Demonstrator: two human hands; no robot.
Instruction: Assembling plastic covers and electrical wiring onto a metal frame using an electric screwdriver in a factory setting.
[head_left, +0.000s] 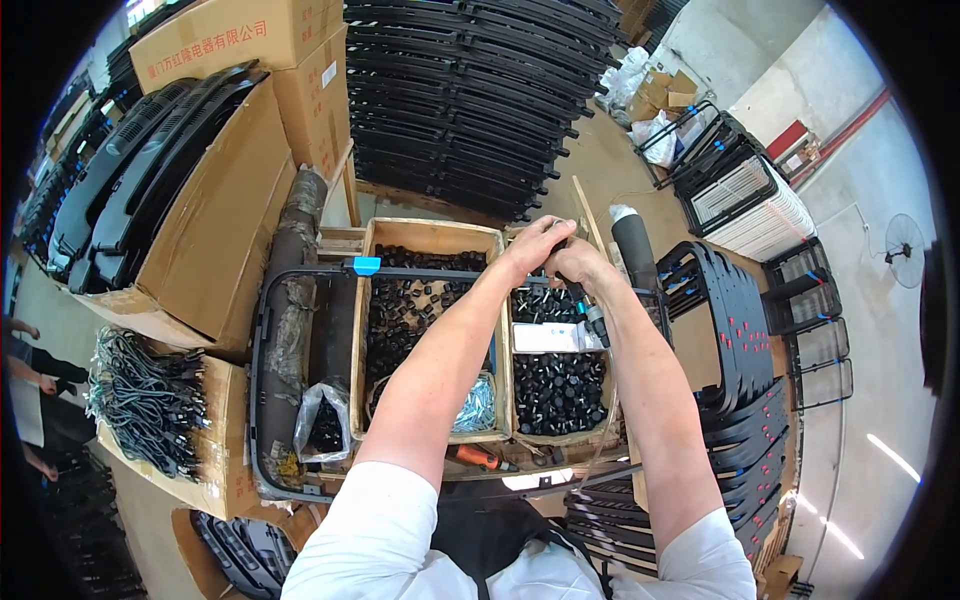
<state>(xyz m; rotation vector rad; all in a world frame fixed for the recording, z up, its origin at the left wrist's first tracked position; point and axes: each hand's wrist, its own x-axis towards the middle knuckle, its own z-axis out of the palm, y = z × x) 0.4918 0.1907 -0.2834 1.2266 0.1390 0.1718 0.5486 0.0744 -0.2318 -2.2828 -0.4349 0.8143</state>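
Observation:
Both my hands meet over the far edge of a black rounded frame (258, 380) lying across the work surface. My left hand (540, 245) is closed at the frame's far bar, its fingertips curled; what they pinch is hidden. Beside it, my right hand (578, 262) is closed around a slim black-and-teal power screwdriver (594, 318), whose rear end sticks back under the wrist. The tool's tip cannot be seen. A blue clip (367, 266) sits on the frame's far bar to the left.
Inside the frame, wooden bins (433, 230) hold black knobs (560, 392) and silver screws (475, 405). An orange-handled screwdriver (478, 457) lies near me. Stacked black frames (460, 110) stand ahead; cartons (225, 190) and a bundle of cords (150, 400) are left, curved black parts (735, 340) right.

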